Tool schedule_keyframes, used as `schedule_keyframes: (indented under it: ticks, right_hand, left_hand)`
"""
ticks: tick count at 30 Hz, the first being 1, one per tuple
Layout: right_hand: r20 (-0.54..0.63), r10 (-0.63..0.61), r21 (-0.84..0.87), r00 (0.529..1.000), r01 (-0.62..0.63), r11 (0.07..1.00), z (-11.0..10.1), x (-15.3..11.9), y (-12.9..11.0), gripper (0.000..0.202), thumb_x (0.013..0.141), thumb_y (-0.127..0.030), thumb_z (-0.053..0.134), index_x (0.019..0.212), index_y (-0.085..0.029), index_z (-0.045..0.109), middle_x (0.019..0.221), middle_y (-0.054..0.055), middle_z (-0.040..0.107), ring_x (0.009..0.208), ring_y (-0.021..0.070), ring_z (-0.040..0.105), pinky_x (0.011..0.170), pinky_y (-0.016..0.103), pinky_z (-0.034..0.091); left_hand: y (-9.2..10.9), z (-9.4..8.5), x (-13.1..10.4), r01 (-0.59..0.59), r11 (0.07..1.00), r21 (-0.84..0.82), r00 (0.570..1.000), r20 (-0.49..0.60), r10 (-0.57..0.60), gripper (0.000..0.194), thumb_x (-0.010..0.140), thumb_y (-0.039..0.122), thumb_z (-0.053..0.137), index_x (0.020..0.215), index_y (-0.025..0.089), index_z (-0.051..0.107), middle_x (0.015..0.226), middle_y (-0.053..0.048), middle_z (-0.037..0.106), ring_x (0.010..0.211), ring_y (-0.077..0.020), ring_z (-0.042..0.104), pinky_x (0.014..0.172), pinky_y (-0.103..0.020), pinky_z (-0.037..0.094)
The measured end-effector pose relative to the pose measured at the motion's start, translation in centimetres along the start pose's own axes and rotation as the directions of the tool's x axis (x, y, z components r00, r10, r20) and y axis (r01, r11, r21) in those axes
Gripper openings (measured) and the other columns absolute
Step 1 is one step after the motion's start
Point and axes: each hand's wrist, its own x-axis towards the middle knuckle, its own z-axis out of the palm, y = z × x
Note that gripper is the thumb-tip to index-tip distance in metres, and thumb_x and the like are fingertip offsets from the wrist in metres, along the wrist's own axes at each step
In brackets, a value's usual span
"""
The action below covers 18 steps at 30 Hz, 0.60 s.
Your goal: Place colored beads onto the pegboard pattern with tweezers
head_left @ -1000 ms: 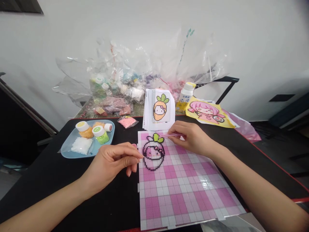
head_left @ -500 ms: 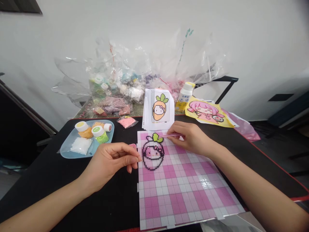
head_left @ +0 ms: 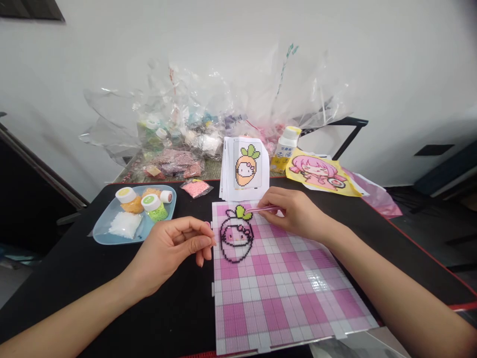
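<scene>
A pegboard [head_left: 276, 293] with a pink and white check pattern lies on the black mat. Near its top left is a bead figure [head_left: 236, 237] with a black outline and green beads in one leaf. My right hand [head_left: 288, 206] pinches pink tweezers [head_left: 261, 209], whose tip is at the green leaf. Just left of the board, my left hand [head_left: 182, 243] is closed at the fingertips around a small pink item, mostly hidden. Behind the board stands a printed pattern [head_left: 246, 169] of an orange carrot figure.
A blue tray [head_left: 106, 236] with bead jars and a white packet is at the left. A pink bead packet [head_left: 196, 188], plastic bags [head_left: 208, 109], a white bottle [head_left: 287, 144] and a yellow picture [head_left: 316, 172] lie farther back.
My left fingers have shifted slightly and tilted, so less of the pink item shows. The right hand and tweezers remain almost in the same place.
</scene>
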Motion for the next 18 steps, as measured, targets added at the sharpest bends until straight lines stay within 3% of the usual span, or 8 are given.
schedule_keyframes:
  ticks: [18]
  right_hand:
    - [-0.006,-0.012,-0.002,1.000,0.012,1.000,-0.02,-0.03,-0.06,0.011,0.089,-0.023,0.059,0.091,-0.017,0.067,0.088,0.005,0.066,0.065,0.0103,0.058,0.059,0.024,0.045]
  left_hand:
    - [0.12,0.18,-0.18,-0.043,0.998,-0.046,0.998,0.037,0.045,0.006,0.085,0.015,0.067,0.086,0.018,0.072,0.076,0.001,0.073,0.058,-0.0078,0.066,0.050,-0.015,0.053]
